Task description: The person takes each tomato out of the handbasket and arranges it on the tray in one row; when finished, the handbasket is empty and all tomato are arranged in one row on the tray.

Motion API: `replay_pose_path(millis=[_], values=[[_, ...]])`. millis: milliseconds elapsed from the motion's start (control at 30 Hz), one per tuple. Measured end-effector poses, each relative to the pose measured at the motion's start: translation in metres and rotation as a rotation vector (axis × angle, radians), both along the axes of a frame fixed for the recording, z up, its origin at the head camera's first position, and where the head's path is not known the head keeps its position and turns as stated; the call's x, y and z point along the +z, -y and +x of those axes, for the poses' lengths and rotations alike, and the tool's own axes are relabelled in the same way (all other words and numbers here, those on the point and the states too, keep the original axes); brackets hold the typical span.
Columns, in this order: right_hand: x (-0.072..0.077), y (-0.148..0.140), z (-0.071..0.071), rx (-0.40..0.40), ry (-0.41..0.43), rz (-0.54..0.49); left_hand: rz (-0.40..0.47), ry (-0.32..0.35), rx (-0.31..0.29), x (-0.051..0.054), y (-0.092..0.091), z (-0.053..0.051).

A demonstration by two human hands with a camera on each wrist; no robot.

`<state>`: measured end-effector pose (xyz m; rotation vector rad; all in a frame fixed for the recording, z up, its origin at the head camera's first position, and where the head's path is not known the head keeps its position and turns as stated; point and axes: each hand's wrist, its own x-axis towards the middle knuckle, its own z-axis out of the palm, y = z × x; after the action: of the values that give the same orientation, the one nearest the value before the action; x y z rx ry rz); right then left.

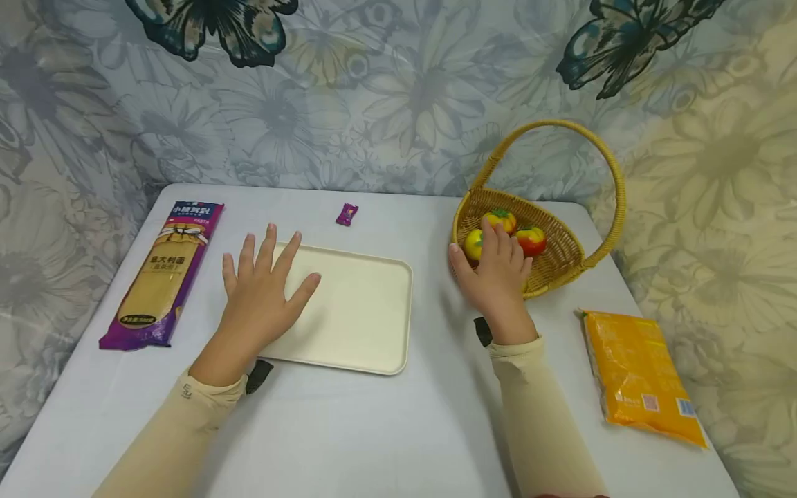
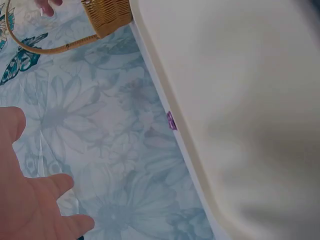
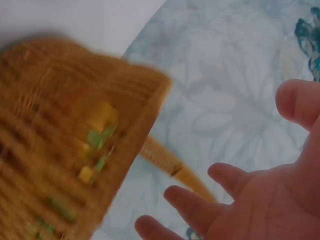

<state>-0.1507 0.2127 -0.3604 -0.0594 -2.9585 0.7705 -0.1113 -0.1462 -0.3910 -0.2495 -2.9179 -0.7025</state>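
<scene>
My left hand point(image 1: 261, 301) hovers over the left part of a cream rectangular tray point(image 1: 358, 315), fingers spread and holding nothing. In the left wrist view that hand's fingers point(image 2: 60, 185) stand apart from the tray. My right hand point(image 1: 498, 280) is over the left side of a woven basket point(image 1: 560, 266) with a tall handle, its fingers extended. Three small fruits lie in the basket: a red-and-yellow one point(image 1: 532, 242) and two yellower ones, with green tops. The right wrist view shows the palm and spread fingers beside the basket wall point(image 3: 50, 100), gripping nothing.
A purple pasta pack point(image 1: 162, 277) lies at the table's left. A small purple wrapped candy point(image 1: 346, 214) sits behind the tray. To the right, an orange packet point(image 1: 641, 377) lies near the edge. A flower-patterned cloth point(image 1: 398, 104) hangs behind the white table point(image 1: 386, 436).
</scene>
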Motion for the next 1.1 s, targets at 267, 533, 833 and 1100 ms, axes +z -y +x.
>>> replay_pose_path(millis=[267, 533, 833, 1100], values=[[0.0, -0.027, -0.01, -0.063, 0.07, 0.014, 0.017, 0.039, 0.021, -0.006, 0.022, 0.025], [-0.006, -0.043, -0.023, -0.084, 0.131, 0.027, 0.027, 0.151, 0.055, -0.019, 0.043, 0.046], [-0.015, -0.049, -0.037, -0.111, 0.229, 0.059, 0.017, 0.265, 0.074, -0.041, 0.058, 0.059], [-0.023, -0.046, -0.048, -0.106, 0.231, 0.116, 0.071, 0.332, 0.07, -0.056, 0.062, 0.064]])
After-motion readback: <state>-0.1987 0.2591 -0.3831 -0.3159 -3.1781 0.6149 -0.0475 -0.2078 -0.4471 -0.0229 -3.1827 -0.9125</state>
